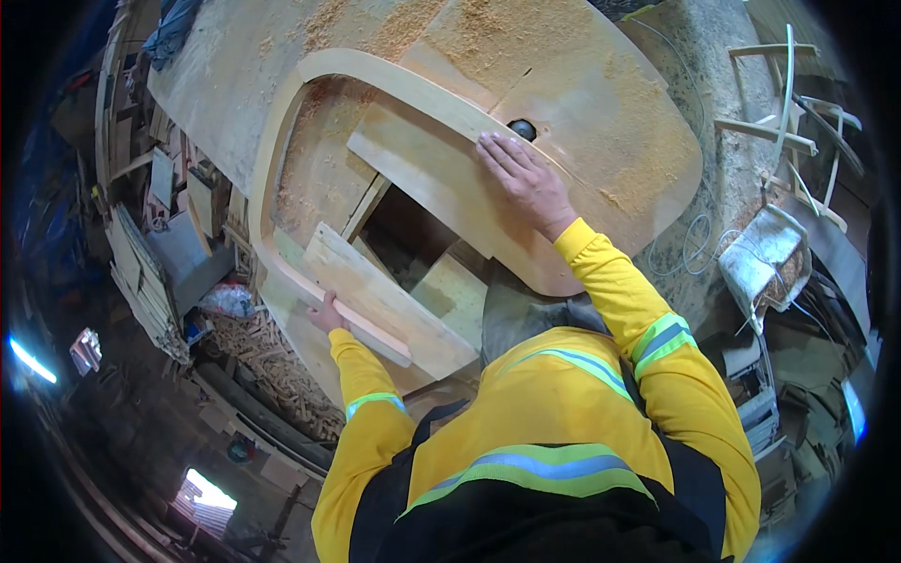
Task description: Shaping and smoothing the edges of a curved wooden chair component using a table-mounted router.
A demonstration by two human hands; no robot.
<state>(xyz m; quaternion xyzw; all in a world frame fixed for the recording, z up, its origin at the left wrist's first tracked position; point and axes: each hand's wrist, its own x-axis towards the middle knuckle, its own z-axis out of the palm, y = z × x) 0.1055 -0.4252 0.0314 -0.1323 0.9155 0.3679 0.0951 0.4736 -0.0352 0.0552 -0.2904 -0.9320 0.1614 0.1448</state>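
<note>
A pale U-shaped wooden frame (389, 77) lies over the wooden work surface, its curved end pointing away to the left. My left hand (328, 314) is closed around its near arm, with the thumb showing on top. My right hand (527, 183) rests on the far arm, fingers stretched out flat and side by side; the thumb is hidden. Just beyond those fingertips, a dark round cutter-like part (522, 129) sits in the tabletop, close to the frame's outer edge. Under the frame lie a wide board (413, 169) and a second board (375, 291), with a dark opening between them.
Sawdust (479, 38) covers much of the tabletop. Wood offcuts (267, 352) are piled below at the left. To the right stand a tub of shavings (770, 258), a loose cable (694, 239) and wooden chair-like frames (774, 131).
</note>
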